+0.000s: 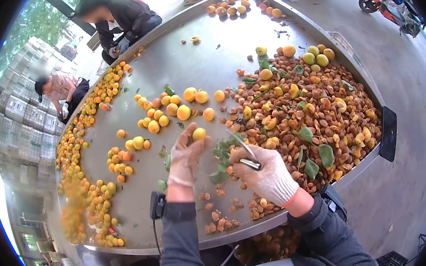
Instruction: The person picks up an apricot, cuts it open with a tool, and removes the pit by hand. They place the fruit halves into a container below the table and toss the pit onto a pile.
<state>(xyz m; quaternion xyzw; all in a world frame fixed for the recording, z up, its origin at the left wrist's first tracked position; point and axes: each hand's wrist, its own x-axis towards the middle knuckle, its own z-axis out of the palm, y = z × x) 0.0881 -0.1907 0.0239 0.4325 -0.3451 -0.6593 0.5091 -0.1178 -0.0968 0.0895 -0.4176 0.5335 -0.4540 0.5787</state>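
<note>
My left hand (186, 156), in a pale work glove, is closed around a yellow-orange apricot (199, 134) and holds it up over the metal table. In my gloved right hand (265, 169) is a knife (242, 144), its narrow blade pointing up and left toward the fruit but apart from it. Whole apricots (172, 110) lie loosely grouped beyond my left hand. Beneath and behind my right hand spreads a big heap of brown apricot pits (294, 112), mixed with some fruit pieces. Green leaves (219, 176) lie between the hands.
The metal table (137, 202) has a raised rim. More apricots (109, 87) line its left side. A black phone-like object (388, 134) rests at the right rim. Two people sit at the far left, one in a dark jacket (127, 16). Stacked crates (20, 108) stand behind them.
</note>
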